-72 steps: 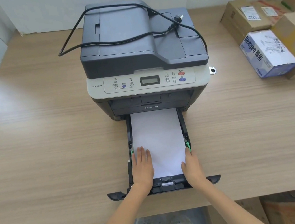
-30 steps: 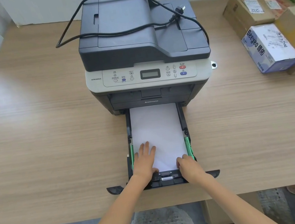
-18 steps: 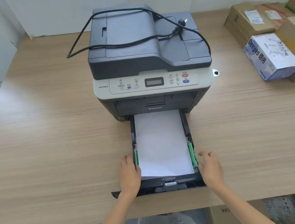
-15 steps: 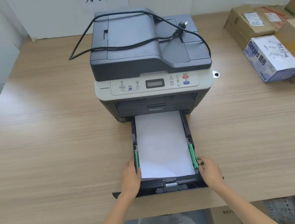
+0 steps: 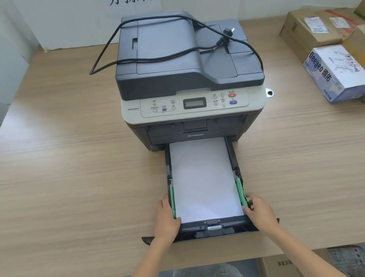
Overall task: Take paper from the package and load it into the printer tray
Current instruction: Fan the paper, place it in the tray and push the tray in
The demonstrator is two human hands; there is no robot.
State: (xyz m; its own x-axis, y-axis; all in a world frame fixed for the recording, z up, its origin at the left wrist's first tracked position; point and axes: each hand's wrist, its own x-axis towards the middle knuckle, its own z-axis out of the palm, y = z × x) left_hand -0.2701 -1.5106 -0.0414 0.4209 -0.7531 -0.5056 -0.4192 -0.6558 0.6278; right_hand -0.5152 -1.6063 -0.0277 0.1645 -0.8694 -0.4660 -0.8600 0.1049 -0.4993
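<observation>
Gripping one paper-filled tray (image 5: pixel 233 157), two hands: left hand (image 5: pixel 166 220), right hand (image 5: pixel 260 209).

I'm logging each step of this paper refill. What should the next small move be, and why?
Probably push the tray into the printer. The paper lies flat between the green guides, and the left hand and right hand grip the tray's sides.

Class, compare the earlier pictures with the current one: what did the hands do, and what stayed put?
Both hands left the paper: the left hand and right hand moved outward and now grip the tray by its sides. Paper, tray and printer stayed put.
</observation>
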